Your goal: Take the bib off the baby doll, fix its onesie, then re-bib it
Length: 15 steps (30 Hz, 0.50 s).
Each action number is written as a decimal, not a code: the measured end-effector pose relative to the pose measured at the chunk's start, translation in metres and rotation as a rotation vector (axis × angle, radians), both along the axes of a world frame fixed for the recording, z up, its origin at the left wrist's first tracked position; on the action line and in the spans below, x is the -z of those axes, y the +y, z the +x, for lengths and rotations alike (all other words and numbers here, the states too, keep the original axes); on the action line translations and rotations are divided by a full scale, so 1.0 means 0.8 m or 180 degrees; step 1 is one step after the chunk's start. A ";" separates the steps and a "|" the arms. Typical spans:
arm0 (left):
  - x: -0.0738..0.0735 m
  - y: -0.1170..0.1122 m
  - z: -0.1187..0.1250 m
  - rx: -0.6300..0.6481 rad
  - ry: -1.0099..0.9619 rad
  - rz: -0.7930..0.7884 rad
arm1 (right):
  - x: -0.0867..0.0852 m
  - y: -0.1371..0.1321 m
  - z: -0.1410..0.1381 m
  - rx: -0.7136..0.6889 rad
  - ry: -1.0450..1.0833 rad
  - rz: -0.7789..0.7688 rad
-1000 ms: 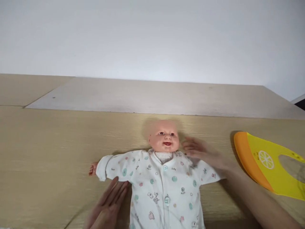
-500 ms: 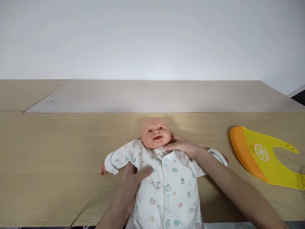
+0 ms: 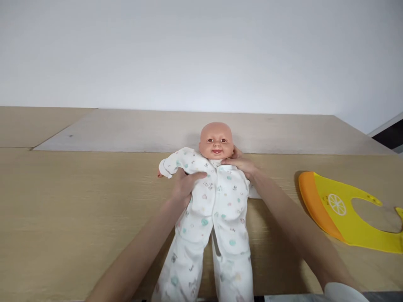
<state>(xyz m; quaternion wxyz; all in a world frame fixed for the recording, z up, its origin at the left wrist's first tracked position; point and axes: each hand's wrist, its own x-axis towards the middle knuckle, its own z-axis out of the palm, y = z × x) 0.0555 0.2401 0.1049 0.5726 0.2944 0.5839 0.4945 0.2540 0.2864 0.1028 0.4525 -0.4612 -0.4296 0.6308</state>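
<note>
A bald baby doll in a white printed onesie lies face up, its head toward the wall and its legs toward me. My left hand grips the doll's side under its arm, thumb across the chest and the other fingers hidden behind the body. At the neck and shoulder on the other side, my right hand holds the doll, thumb at the collar and fingers behind the head. The doll's feet are out of view.
On the right of the wooden table lies a yellow and orange bib with a citrus-slice print. A pale board runs along the back, against the white wall.
Both hands have moved the doll away from me, toward the wall. Its head now overlaps the pale board, and its legs have come into view.
</note>
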 end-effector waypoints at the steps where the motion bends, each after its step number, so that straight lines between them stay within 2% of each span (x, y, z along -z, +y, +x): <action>1: 0.001 0.011 0.000 -0.0031 0.0048 0.0056 | 0.001 0.010 0.000 0.0003 -0.0018 0.0091; 9: 0.006 0.110 0.002 -0.0114 -0.0297 0.0452 | 0.003 0.103 -0.001 -0.0122 -0.0203 0.0635; 15: 0.017 0.160 0.014 -0.0099 -0.0596 0.0686 | 0.013 0.154 0.005 -0.0088 -0.0482 0.0770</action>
